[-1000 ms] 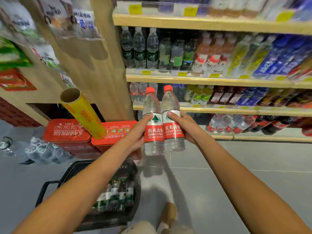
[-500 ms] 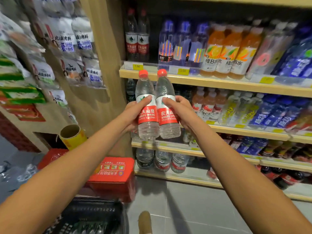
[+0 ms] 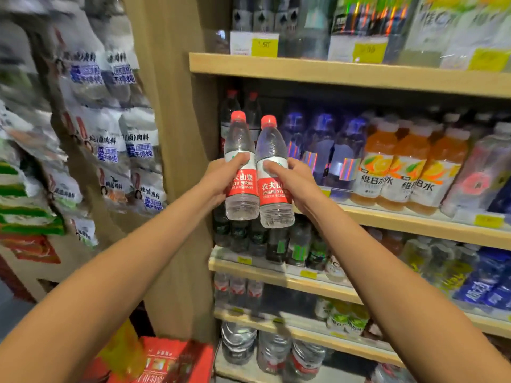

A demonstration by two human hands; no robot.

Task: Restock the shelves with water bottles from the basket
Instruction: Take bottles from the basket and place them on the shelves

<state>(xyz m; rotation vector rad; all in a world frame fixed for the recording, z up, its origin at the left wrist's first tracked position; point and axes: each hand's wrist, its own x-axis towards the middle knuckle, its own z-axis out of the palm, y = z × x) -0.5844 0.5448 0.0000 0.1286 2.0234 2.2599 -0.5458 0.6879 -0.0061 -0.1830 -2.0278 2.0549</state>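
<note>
We hold two clear water bottles upright and side by side, their sides touching, at the left end of a wooden shelf (image 3: 414, 218). Each has a red cap, a ribbed see-through body and a red label with white lettering under a white band. The left hand (image 3: 218, 179) wraps round the label of the left bottle (image 3: 239, 139), and the right hand (image 3: 294, 179) wraps round the label of the right bottle (image 3: 272, 146); the thumbs lie across the white bands. Both bases hang near the shelf's front edge, not resting on it.

Half a second ago the caps sat just under this shelf's lip; now the bottles are raised in front of the row standing on it, and the dark basket at the bottom of the view is out of sight.

Counting: two bottles in hand and two matching red-capped bottles (image 3: 229, 109) directly behind them on the shelf. To their right stand three blue-purple bottles (image 3: 320, 139), then three orange drinks (image 3: 409, 167) (farther rows are too blurred to count). Printed hanging packets (image 3: 110, 142) fill the left wall, and a red box (image 3: 166, 360) lies below.
</note>
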